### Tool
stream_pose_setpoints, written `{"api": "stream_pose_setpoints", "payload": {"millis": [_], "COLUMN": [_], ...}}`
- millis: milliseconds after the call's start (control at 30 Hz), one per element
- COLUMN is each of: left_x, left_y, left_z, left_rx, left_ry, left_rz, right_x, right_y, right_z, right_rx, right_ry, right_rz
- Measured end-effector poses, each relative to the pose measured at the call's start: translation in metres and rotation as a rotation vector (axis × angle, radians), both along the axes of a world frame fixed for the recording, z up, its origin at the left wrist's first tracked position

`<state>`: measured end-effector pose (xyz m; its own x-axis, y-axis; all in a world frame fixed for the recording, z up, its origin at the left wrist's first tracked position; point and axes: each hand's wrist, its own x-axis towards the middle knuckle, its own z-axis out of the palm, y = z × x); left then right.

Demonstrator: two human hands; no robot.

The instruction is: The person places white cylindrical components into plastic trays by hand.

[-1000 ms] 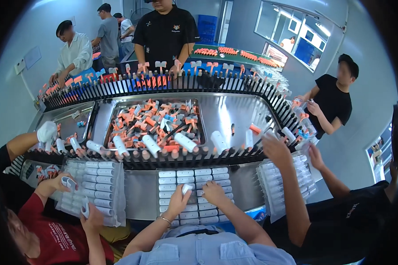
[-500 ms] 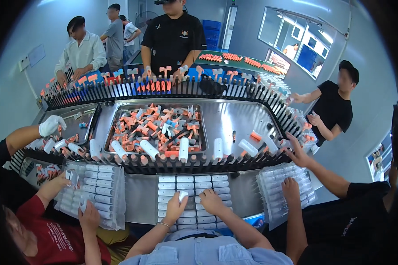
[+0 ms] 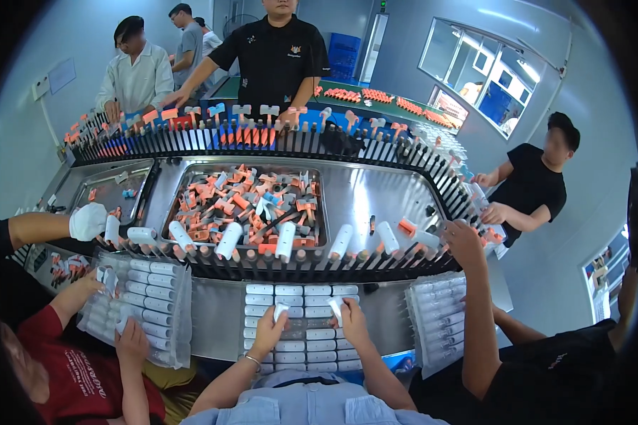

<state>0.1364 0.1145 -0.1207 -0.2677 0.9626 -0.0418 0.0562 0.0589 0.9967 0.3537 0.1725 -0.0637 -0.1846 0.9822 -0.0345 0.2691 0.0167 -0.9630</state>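
My left hand (image 3: 268,331) is closed on a small white plastic casing (image 3: 280,312), held over the left part of a clear tray (image 3: 303,323). To its right, my right hand (image 3: 353,327) pinches another white casing (image 3: 335,309) above the same tray. Rows of similar white casings (image 3: 290,346) lie in the tray, with several bare slots around its middle. Beyond my hands runs a black conveyor (image 3: 276,271) of upright pegs. Some pegs carry white casings (image 3: 285,241).
Inside the conveyor loop, a metal tray (image 3: 325,212) holds a heap of orange and grey parts. A co-worker on the left handles a bagged casing tray (image 3: 181,312). Another bagged tray (image 3: 432,319) stands at right, beside a co-worker's raised arm (image 3: 476,312). Other people work across the conveyor.
My right hand has lifted from the tray and now holds a white casing. My left hand has shifted slightly left with its casing. Casings on the near conveyor have moved left.
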Motion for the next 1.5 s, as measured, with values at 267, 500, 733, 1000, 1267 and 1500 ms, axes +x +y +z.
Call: {"api": "stream_pose_setpoints", "payload": {"millis": [267,500,733,1000,1267,1500], "left_x": [0.002,0.001,-0.002,-0.003,-0.005,-0.006], "left_y": [-0.003,-0.004,-0.006,-0.006,-0.006,-0.009], "left_z": [-0.001,-0.001,0.006,0.006,0.013,0.013], "left_rx": [0.031,0.04,0.061,0.06,0.076,0.042], "left_ry": [0.159,0.162,0.263,0.246,0.28,0.269], "left_rz": [-0.001,-0.004,0.007,-0.01,-0.019,-0.047], "right_x": [0.0,-0.008,0.001,-0.003,0.025,0.01], "right_y": [-0.006,-0.016,-0.006,-0.007,0.051,0.12], "right_z": [-0.013,-0.049,-0.011,0.067,0.141,0.148], "right_rx": [-0.184,-0.276,-0.059,0.116,0.801,0.574], "right_ry": [0.139,-0.112,-0.131,0.076,-0.357,-0.695], "right_rz": [0.062,0.109,0.063,-0.004,-0.365,-0.073]}}
